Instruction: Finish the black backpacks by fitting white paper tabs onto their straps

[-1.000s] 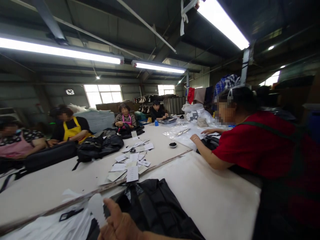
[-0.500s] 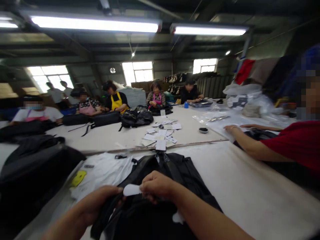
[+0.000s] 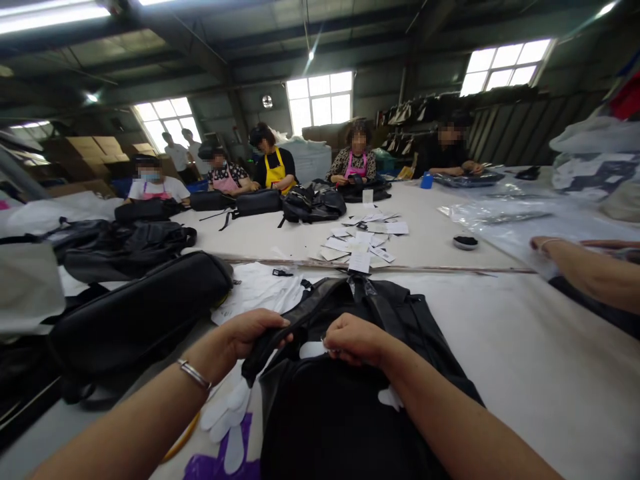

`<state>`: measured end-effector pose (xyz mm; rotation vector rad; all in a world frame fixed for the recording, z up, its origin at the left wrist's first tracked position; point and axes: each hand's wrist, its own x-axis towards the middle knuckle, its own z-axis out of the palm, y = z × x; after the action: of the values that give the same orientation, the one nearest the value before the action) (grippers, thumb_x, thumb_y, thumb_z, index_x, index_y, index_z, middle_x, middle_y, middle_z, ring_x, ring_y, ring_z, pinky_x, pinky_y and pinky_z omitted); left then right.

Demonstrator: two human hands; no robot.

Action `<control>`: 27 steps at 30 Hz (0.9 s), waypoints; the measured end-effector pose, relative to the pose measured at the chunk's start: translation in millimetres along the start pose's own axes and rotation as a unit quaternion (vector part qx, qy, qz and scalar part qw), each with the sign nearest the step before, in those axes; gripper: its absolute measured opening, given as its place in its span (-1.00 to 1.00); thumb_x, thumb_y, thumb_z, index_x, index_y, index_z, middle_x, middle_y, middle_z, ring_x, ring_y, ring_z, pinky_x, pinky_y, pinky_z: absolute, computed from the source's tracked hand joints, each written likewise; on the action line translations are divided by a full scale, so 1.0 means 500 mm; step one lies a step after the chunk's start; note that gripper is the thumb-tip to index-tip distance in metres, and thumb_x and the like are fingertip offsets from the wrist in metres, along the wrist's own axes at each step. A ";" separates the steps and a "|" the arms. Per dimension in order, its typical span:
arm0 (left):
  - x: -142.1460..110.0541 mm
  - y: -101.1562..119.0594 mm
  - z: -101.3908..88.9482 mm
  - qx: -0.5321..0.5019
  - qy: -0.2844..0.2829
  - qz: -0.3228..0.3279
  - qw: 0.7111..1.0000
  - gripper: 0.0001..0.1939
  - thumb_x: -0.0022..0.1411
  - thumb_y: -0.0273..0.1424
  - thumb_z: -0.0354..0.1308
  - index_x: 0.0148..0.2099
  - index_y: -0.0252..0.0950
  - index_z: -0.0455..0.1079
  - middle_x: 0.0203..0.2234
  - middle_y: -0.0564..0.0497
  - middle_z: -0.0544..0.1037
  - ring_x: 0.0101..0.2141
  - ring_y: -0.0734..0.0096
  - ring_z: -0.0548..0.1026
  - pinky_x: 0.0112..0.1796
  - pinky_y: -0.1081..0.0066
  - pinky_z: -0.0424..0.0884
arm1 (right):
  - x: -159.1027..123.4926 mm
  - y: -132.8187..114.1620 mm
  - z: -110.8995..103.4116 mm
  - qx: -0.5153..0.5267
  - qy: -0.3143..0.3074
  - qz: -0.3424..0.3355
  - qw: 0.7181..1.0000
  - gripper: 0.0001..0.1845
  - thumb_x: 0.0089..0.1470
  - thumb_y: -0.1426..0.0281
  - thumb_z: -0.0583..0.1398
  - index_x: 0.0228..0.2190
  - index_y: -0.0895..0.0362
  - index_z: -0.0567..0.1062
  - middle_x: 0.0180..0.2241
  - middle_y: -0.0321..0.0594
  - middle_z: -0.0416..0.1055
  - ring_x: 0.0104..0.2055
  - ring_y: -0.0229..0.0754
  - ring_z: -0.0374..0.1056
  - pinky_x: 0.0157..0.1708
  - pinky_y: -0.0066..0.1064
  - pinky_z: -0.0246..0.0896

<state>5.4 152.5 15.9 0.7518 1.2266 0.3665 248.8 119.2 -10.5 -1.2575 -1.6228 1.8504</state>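
A black bag (image 3: pixel 350 407) lies on the white table (image 3: pixel 525 373) right in front of me. My left hand (image 3: pixel 245 337), with a metal bangle on its wrist, is closed on a black strap at the bag's top left edge. My right hand (image 3: pixel 355 340) is closed in a pinch on a small white tag (image 3: pixel 313 349) at the bag's opening. Another white tag (image 3: pixel 390 398) peeks out beside my right forearm. A few white tags (image 3: pixel 227 417) lie on a purple sheet below my left wrist.
More black bags (image 3: pixel 135 317) are piled at my left. Paper cards (image 3: pixel 363 237) are scattered mid-table, with a small dark dish (image 3: pixel 465 242) and clear plastic bags (image 3: pixel 505 217) to the right. A co-worker's forearm (image 3: pixel 585 270) reaches in from the right. Several people sit along the far side.
The view has tilted down and swung left. Both my hands have come up onto the black bag; the left now grips its strap, the right still pinches the white tag.
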 end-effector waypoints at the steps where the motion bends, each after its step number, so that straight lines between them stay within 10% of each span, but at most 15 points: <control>1: 0.002 0.000 0.001 0.002 -0.003 -0.004 1.000 -0.88 0.04 -0.47 0.22 -0.38 -0.47 0.48 -0.58 -0.10 0.57 -0.66 0.47 0.45 -0.62 0.58 0.37 | 0.002 0.003 0.000 0.015 -0.006 -0.008 1.000 -0.80 -0.15 0.39 0.13 -0.71 0.17 0.39 -0.87 -0.42 0.13 -0.85 -0.39 -0.05 -0.85 -0.55 -0.18; 15: 0.000 -0.013 0.084 0.074 0.046 0.097 0.991 -0.88 -0.09 -0.47 0.18 -0.42 -0.43 0.44 -0.63 -0.08 0.51 -0.68 0.48 0.41 -0.66 0.57 0.32 | 0.043 0.026 0.039 0.035 0.082 -0.020 0.996 -0.80 -0.08 0.35 0.14 -0.63 0.16 0.43 -0.79 -0.41 0.21 -0.82 -0.42 -0.04 -0.79 -0.54 -0.24; 27: 0.016 -0.016 0.109 0.153 0.092 0.187 0.966 -0.85 -0.10 -0.42 0.20 -0.40 -0.37 0.47 -0.60 -0.11 0.55 -0.61 0.35 0.46 -0.60 0.49 0.31 | 0.057 0.017 0.039 0.353 -0.017 -0.032 0.935 -0.74 -0.01 0.24 0.14 -0.54 0.19 0.44 -0.66 -0.28 0.28 -0.60 -0.34 0.20 -0.63 -0.60 -0.01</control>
<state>57.8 134.6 12.4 1.2464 1.3308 0.5744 220.3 127.3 -30.0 -0.8364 -0.8438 2.1305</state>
